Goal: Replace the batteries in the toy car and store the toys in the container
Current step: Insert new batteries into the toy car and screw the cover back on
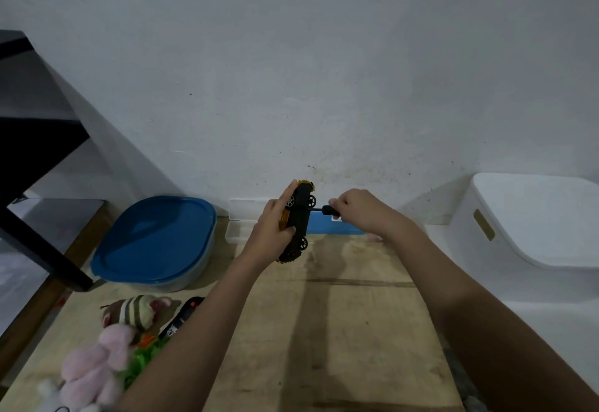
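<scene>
My left hand point(275, 226) grips the toy car point(296, 220) underside-out so the screwdriver point(327, 210) clasped in my right hand point(359, 210) reaches its battery cover.

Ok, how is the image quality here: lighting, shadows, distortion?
Head view: dim, bluish light; wide-angle bending at the edges; soft arm shadows across the wooden table; toy car and screwdriver small and slightly soft; no glare.

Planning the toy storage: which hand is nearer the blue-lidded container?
Left. The left hand holds the toy car just right of the blue-lidded container; the right hand is farther right.
</scene>
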The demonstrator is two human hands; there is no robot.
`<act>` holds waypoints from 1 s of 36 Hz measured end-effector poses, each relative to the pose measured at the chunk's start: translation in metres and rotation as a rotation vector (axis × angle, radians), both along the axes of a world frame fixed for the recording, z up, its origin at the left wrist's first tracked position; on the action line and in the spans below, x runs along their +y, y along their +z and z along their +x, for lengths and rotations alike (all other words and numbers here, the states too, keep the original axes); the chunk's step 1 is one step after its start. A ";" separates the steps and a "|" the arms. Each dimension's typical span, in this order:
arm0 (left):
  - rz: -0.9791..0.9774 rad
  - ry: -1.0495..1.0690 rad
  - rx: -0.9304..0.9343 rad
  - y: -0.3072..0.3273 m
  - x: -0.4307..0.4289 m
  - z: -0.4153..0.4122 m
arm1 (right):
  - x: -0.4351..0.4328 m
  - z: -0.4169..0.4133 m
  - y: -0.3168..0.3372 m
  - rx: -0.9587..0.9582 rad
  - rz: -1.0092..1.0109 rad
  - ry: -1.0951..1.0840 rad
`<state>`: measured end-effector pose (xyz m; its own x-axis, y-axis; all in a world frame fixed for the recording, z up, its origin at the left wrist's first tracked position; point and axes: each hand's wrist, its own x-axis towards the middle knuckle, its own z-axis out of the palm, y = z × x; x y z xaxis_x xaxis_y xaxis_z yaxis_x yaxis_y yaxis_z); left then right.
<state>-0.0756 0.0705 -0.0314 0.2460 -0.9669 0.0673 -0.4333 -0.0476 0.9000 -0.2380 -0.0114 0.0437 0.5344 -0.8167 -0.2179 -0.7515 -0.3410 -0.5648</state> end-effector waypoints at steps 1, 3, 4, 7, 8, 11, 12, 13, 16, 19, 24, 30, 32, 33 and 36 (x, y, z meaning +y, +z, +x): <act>0.003 -0.003 -0.019 0.000 0.000 -0.001 | 0.000 -0.002 -0.002 -0.064 0.108 -0.052; -0.003 0.000 -0.036 -0.001 0.000 -0.002 | -0.001 -0.007 -0.010 -0.203 0.364 -0.178; -0.010 0.007 -0.037 -0.001 0.000 -0.003 | -0.003 -0.010 -0.015 -0.286 0.501 -0.248; -0.029 0.023 -0.016 0.000 -0.002 -0.004 | -0.006 -0.017 -0.029 -0.560 0.909 -0.440; -0.032 0.022 -0.008 0.001 -0.003 -0.004 | -0.005 -0.018 -0.032 -0.626 1.015 -0.477; 0.004 0.004 -0.013 0.002 -0.006 -0.002 | -0.002 -0.021 -0.040 -0.700 1.123 -0.509; 0.032 -0.007 -0.023 0.001 -0.008 -0.002 | -0.001 -0.022 -0.043 -0.687 1.091 -0.511; 0.069 -0.019 -0.043 -0.001 -0.010 -0.003 | 0.000 -0.024 -0.047 -0.657 1.033 -0.508; 0.217 -0.051 -0.123 -0.008 -0.012 -0.009 | 0.000 -0.035 -0.059 -0.566 0.822 -0.492; 0.336 -0.070 -0.208 -0.019 -0.011 -0.021 | -0.004 -0.054 -0.070 -0.510 0.652 -0.559; 0.429 -0.113 -0.526 -0.037 -0.013 -0.055 | -0.007 -0.091 -0.088 -0.433 0.554 -0.740; 0.459 -0.130 -0.747 -0.053 -0.028 -0.102 | 0.007 -0.132 -0.110 -0.432 0.530 -0.801; 0.471 -0.128 -0.792 -0.059 -0.035 -0.115 | 0.010 -0.138 -0.116 -0.450 0.516 -0.818; 0.469 -0.129 -0.821 -0.062 -0.037 -0.121 | 0.012 -0.139 -0.118 -0.457 0.512 -0.831; 0.451 -0.142 -0.880 -0.071 -0.046 -0.138 | 0.015 -0.145 -0.126 -0.470 0.513 -0.863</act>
<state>-0.2131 0.0244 -0.1028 0.1652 -0.9634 -0.2111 -0.9651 -0.2020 0.1667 -0.3830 0.0035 -0.0819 -0.0520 -0.8254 -0.5621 -0.2978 0.5501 -0.7802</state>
